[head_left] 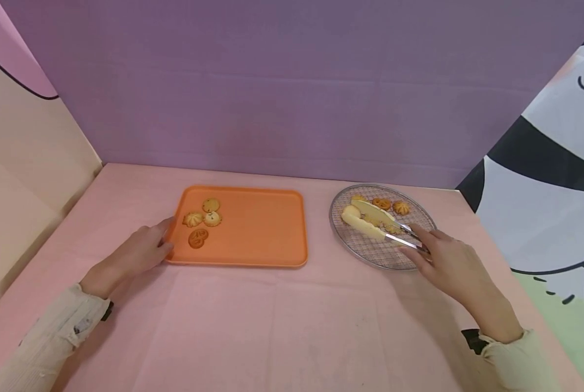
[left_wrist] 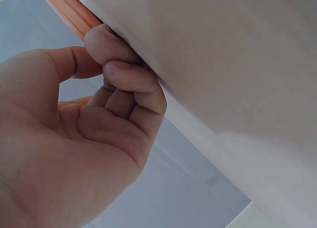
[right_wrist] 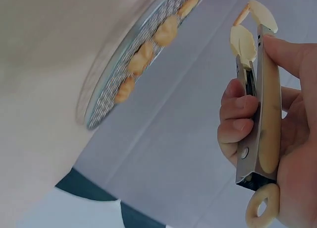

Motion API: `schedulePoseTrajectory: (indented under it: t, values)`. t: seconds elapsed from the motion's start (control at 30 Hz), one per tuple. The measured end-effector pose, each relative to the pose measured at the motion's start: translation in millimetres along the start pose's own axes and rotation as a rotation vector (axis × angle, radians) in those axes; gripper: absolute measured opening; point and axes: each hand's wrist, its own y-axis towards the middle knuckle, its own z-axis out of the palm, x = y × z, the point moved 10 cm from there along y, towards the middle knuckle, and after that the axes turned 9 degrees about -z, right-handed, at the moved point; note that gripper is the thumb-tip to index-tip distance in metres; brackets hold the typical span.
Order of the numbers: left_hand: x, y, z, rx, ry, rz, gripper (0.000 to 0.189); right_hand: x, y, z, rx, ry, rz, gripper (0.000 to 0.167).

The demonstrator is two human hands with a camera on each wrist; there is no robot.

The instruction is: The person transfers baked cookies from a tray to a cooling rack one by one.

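Note:
My left hand (head_left: 142,249) grips the left rim of an orange tray (head_left: 257,228), its fingers curled at the edge in the left wrist view. Several cookies lie on the tray's left part, among them a pretzel-shaped cookie (head_left: 198,238) and a swirled cookie (head_left: 192,219). My right hand (head_left: 451,267) holds metal tongs (head_left: 395,238) with cream tips, thumb on one arm and fingers round the other. Between the tips, a brownish cookie edge (right_wrist: 241,14) shows in the right wrist view. Below the tongs is a round mesh rack (head_left: 365,253) with several cookies, partly hidden by the tips.
The tray and rack stand apart on a pink tabletop (head_left: 272,326). A purple wall (head_left: 282,120) rises behind them. Printed panels (head_left: 542,218) border the right side, and a beige wall (head_left: 22,163) stands at the left.

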Motion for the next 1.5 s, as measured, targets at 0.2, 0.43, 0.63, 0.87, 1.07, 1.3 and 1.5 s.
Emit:
schedulePoseTrajectory:
  t: [0.2, 0.43, 0.63, 0.87, 1.07, 1.3, 1.5]
  values:
    - [1.4, 0.2, 0.4, 0.011, -0.005, -0.015, 0.064, -19.0, -9.8, -10.9, -0.035, -0.004, 0.026, 0.05]
    - [2.8, 0.7, 0.8, 0.014, 0.005, -0.02, 0.065, -35.9, -18.3, -15.3, -0.016, -0.022, 0.036, 0.043]
    - [-0.2, -0.3, 0.7, 0.008, 0.009, -0.003, 0.065, -48.6, -28.5, -13.7, 0.0, -0.041, 0.052, 0.035]
    - [-0.8, -0.3, -0.8, 0.0, 0.017, -0.005, 0.065, -63.2, -44.1, -13.0, -0.017, -0.059, 0.089, 0.03]
    - [0.3, -1.0, 0.9, 0.005, 0.014, -0.004, 0.065, -79.1, -57.1, -5.8, 0.037, -0.055, 0.158, 0.034]
    - [0.2, 0.1, 0.0, -0.007, 0.004, 0.011, 0.064, -95.0, -67.7, 6.1, 0.111, -0.034, 0.235, 0.039]
    - [1.8, 0.2, 0.4, -0.001, -0.002, 0.005, 0.064, -100.9, -69.6, 11.2, 0.117, -0.022, 0.243, 0.037]
